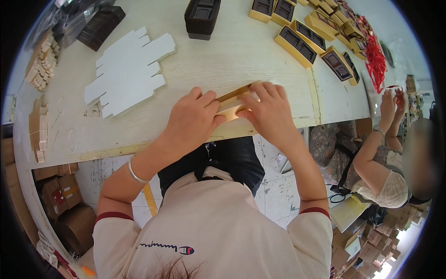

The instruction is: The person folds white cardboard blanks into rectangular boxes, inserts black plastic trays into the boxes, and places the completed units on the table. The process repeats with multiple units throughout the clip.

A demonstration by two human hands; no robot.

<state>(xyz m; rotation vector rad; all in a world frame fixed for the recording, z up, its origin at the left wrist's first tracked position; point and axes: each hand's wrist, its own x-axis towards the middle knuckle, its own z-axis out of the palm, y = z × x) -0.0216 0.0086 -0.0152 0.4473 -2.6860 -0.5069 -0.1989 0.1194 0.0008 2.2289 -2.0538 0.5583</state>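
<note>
Between my two hands, just above the near edge of the table, is a long narrow gold cardboard box (231, 112) with its upper side open. My left hand (193, 116) grips its left end, thumb on the near wall and fingers bent over the end. The right end is in my right hand (269, 109), whose thumb presses the near wall while the fingers, slightly smeared, curl over the far side. Part of the box is hidden behind my fingers. Left of my hands lies a stack of flat white die-cut box blanks (127, 69).
A stack of dark plastic trays (203, 18) stands at the back, another dark stack (101, 28) further left. Gold boxes with dark inserts (296, 45) crowd the back right, beside red ribbons (374, 58). Folded card pieces (38, 128) line the left edge. A co-worker (378, 153) works at right.
</note>
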